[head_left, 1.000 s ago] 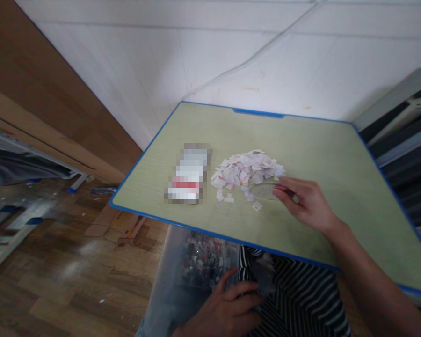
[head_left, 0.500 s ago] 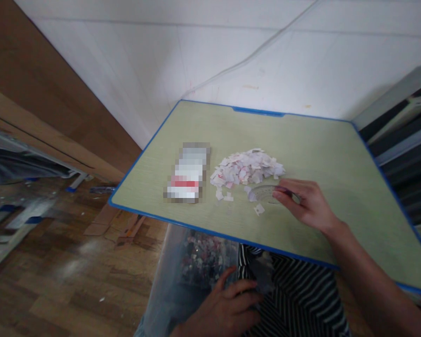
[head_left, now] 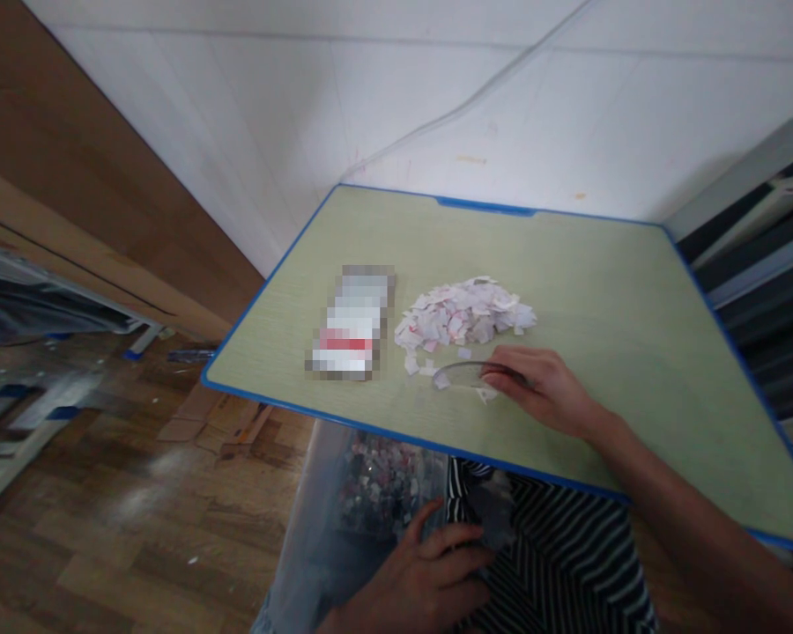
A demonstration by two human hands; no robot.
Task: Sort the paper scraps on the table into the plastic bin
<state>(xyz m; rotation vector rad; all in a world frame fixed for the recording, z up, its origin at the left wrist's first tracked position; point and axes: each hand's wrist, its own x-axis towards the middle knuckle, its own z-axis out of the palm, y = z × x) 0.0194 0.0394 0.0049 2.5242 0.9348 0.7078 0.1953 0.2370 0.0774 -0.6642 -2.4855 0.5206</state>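
My right hand pinches a thin, clear, curved plastic piece, a protractor by its look, low over the table. The protractor's far end reaches left, over a few loose paper scraps in front of the main heap. Just behind it lies a heap of small white and pinkish paper pieces. My left hand lies below the table edge with its fingers apart, over my lap beside a translucent plastic bin. Inside the bin are many mixed scraps.
The greenish folding table has a blue rim and stands against a white wall. A blurred-out flat object lies left of the heap. Cardboard and table legs are on the wooden floor at left.
My right hand has moved left and slightly toward me with the protractor, which now appears tilted more edge-on, over the loose scraps. My left hand stays in place.
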